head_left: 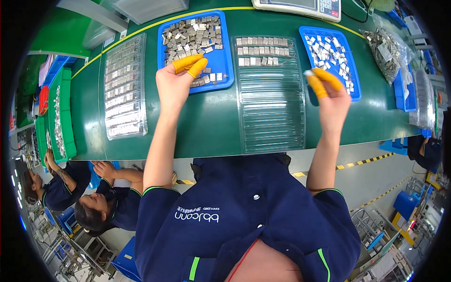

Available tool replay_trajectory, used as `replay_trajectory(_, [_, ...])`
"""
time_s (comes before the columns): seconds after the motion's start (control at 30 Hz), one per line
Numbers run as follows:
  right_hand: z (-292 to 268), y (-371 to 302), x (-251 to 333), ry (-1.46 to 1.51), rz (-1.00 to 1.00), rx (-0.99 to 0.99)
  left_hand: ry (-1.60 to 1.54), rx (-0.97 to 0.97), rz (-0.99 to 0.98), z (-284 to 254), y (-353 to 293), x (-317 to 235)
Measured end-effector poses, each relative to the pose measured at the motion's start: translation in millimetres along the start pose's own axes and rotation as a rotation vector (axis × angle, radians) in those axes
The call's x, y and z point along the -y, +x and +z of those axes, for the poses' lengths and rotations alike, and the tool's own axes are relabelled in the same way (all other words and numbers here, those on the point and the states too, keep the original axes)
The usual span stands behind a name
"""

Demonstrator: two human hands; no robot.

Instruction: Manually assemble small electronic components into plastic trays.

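My right hand (pixel 331 91), with yellow finger cots on its thumb and fingers, pinches a small whitish block (pixel 308 73) between the fingertips. It is beside the right edge of a clear ribbed plastic tray (pixel 272 113), whose far rows hold several small silver-and-white blocks (pixel 262 50). My left hand (pixel 176 80), also in yellow finger cots, is over the near left part of a blue tray (pixel 229 51) of small metal blocks (pixel 195 33). Its thumb and finger are drawn together; whatever may be between them is hidden.
Right of the clear tray lies a second blue tray (pixel 355 87) with white blocks and thin leads. A filled clear tray (pixel 126 94) lies at left. A scale (pixel 305 5) stands at the back, a bag of parts (pixel 383 54) far right. Two people work at the left beside green bins (pixel 68 117).
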State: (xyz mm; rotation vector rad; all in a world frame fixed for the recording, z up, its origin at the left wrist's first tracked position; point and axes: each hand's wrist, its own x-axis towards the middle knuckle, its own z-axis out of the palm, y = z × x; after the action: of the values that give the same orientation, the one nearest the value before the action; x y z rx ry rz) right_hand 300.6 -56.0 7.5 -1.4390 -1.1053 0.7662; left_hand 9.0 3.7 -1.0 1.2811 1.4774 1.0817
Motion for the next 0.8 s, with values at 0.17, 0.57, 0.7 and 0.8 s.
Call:
replay_trajectory(0.17, [48.7, -16.3, 20.1, 0.272, 0.146, 0.284, -0.362, 0.061, -0.016, 27.5, -28.1, -5.3])
replay_trajectory(0.57, [57.6, -27.5, 29.7, 0.131, 0.044, 0.325, -0.491, 0.269, -0.036, 47.5, -59.4, 0.1])
replay_trajectory(0.7, [49.3, -26.4, 31.5, 0.149, 0.081, 0.306, -0.517, 0.271, -0.054, 49.6, -62.6, -0.2])
replay_trajectory(0.8, [47.1, -26.6, 31.0, 0.082, 0.072, 0.354, -0.503, 0.277, -0.041, 50.7, -65.5, -2.0])
